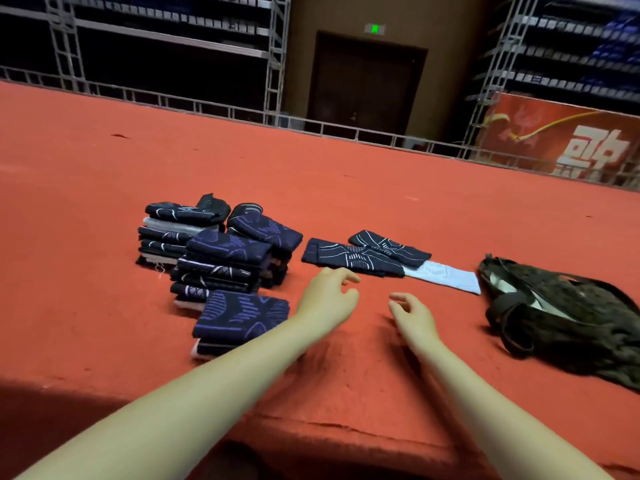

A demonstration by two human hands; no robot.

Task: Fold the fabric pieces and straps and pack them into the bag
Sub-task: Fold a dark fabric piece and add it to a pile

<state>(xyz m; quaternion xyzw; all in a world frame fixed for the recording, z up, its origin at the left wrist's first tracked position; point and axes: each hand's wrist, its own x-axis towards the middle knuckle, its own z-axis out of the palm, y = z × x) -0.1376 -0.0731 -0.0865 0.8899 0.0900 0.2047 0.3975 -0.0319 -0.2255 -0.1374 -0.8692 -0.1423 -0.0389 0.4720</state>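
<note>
Both hands out over the red table, centre of the frame, and both empty: the left hand [327, 299] hangs with fingers loosely curled and a little apart, the right hand [412, 315] just beside it, fingers half open, nothing gripped in either. Just above them in the frame lie the unfolded fabric pieces [367, 256], two dark strips with white lines crossing each other, and a pale piece [443, 275] poking out from under them toward the right. That looks like the next job. To do it well, I'd say take one strip at a time, top one first so the crossed pair doesn't drag, pinch it at both ends, lay it flat, then bring end to end so the edges match before pressing the crease down. To the left of the hands, the folded stacks [221, 261] are piled up, several high and leaning a bit, the nearest one touching the left forearm, so keep that arm from nudging them over. Over at the right edge of the frame sits the dark bag [568, 313], slumped on the table with its mouth partly open and something pale showing inside; it is well apart from the stacks, so packing seems some way off yet.
</note>
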